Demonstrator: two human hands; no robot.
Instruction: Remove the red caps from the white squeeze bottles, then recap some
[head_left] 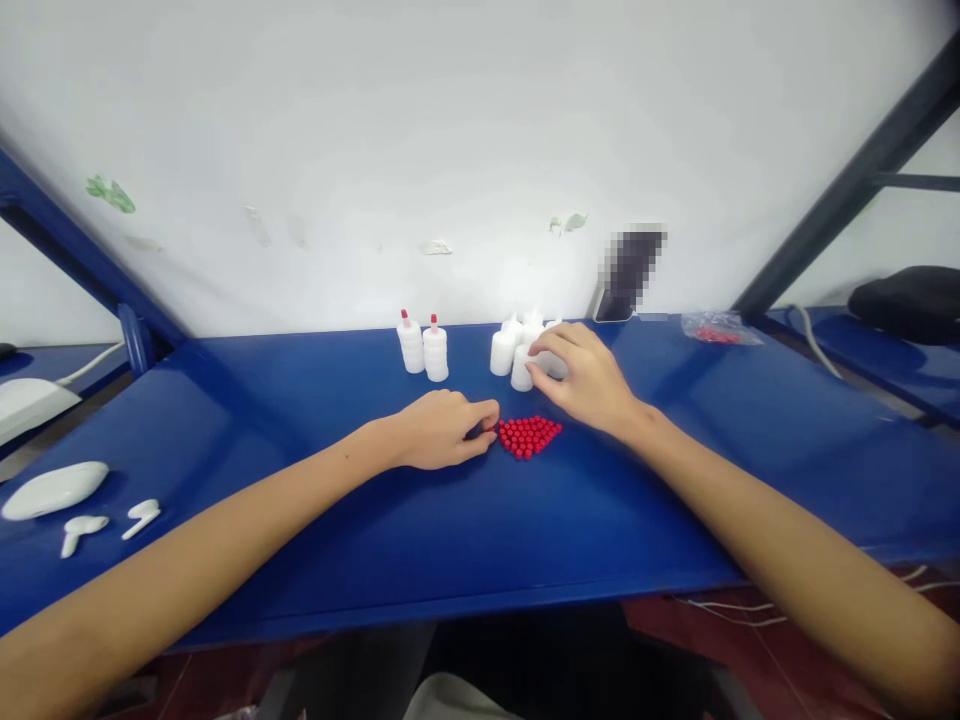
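My left hand (448,430) is closed in a pinch at the left edge of a cluster of small red caps (529,436) lying on the blue table. A bit of red shows between its thumb and forefinger. My right hand (585,375) is curled, with thumb and fingertips at the front white squeeze bottle (520,372) of a group. Its fingers hide that bottle's upper part and some bottles behind. Left of this group, two white bottles, one (410,347) just behind the other (436,356), stand upright with red caps on their nozzles.
A phone (628,275) leans against the wall at the back. A clear plastic bag (721,328) with red pieces lies at the back right. White earbuds (141,517) and their case (56,490) lie at the left. Blue metal posts (832,190) flank the table.
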